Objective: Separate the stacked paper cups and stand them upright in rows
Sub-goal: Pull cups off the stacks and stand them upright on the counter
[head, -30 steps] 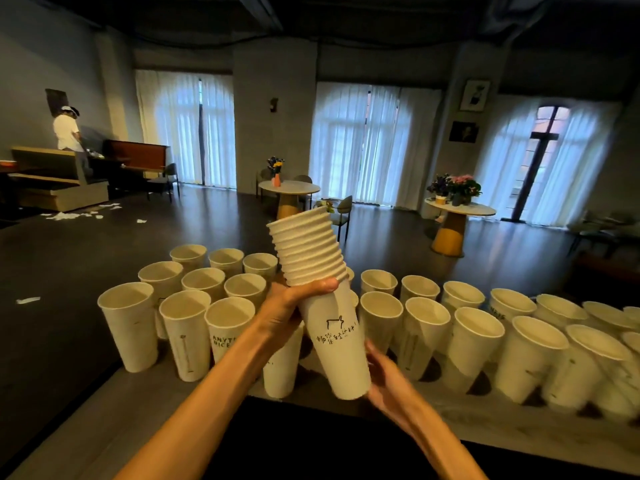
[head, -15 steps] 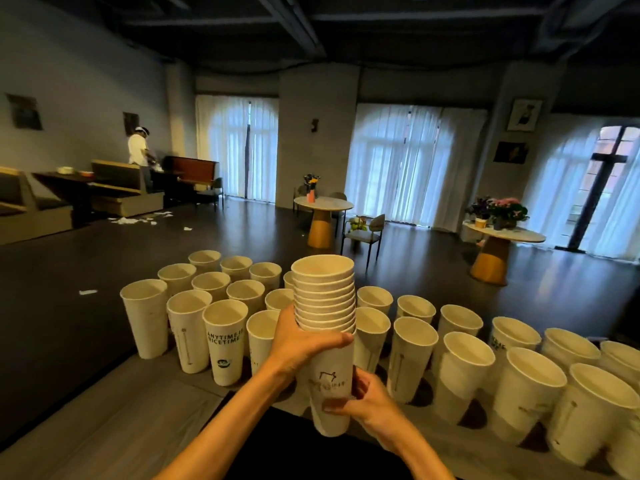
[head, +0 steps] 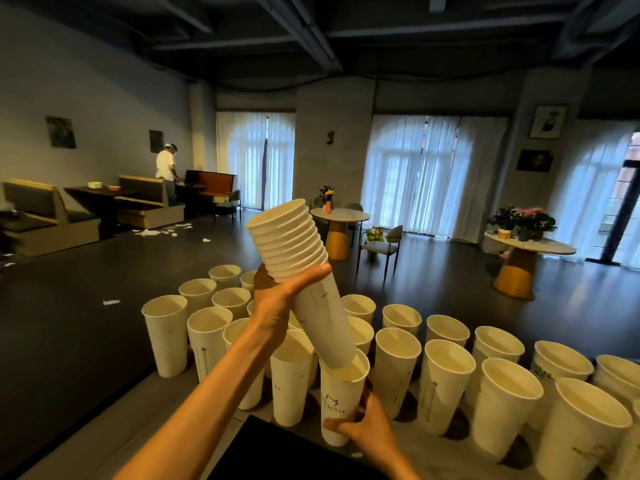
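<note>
One cup, gripped low by the right hand, slips off the tilted stack clasped in the left hand above the near rows; next, likely, it gets stood upright among them.

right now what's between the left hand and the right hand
In the head view, the lower stack, tilted, and the pulled-off cup span from the left hand to the right hand.
</note>
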### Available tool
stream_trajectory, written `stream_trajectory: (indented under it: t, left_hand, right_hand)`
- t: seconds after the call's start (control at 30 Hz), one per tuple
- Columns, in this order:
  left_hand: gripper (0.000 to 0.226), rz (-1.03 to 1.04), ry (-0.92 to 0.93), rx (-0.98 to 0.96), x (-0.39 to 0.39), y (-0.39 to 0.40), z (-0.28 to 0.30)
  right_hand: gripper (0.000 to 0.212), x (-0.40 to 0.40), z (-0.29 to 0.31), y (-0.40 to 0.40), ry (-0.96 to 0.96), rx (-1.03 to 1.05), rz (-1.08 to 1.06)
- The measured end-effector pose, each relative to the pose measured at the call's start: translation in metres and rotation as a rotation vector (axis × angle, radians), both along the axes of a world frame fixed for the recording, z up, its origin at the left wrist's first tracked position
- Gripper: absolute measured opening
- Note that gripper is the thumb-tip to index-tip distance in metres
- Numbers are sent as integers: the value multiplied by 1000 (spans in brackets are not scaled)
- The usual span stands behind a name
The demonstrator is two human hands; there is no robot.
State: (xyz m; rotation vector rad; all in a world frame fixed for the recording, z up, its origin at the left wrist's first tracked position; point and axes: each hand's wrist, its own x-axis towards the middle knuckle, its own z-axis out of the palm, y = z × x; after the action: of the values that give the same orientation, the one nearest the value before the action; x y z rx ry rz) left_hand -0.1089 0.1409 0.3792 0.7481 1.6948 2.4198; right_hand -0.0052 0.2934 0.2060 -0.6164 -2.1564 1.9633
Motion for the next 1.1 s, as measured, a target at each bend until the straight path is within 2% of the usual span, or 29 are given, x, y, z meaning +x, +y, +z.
stream_trajectory:
  t: [0.1,0.3,0.4,0.5,0.57,0.67,0.73,0.8,0.83,1.03,1.1]
  left_hand:
    - [91,-17,5,33,-6,-6,3]
    - [75,-135,18,22,-6,-6,4]
    - [65,-216,34,28,6,2,3]
    - [72,-335,-13,31,21,17,-3]
    - [79,-396,-27,13,33,31,-9]
    - [85,-442,-30,-21,51,51,-20]
    - [88,-472,-14,-36,61,62,-26]
    - [81,-470,-2,-43,67,69,-31]
    - [78,-465,-11,-45,69,71,-32]
    - [87,-418,-44,-90,74,74,-39]
    - [87,-385,-70,-69,75,72,-43]
  right_hand:
    - [100,-11,-6,-2,-32,13,-32]
    - [101,-7,-11,2,-96,29,14]
    - [71,10,-13,14,-90,44,-40]
    - [32,33,12,20,-61,72,-179]
    - [14,53,41,19,17,-90,-252]
    - [36,80,76,14,197,-330,-162]
    - [53,91,83,12,214,-303,-85]
    - [87,95,77,17,180,-160,-90]
    - [96,96,77,17,153,-110,-99]
    - [99,95,62,20,195,-24,-218]
    - [98,94,60,17,200,72,-264]
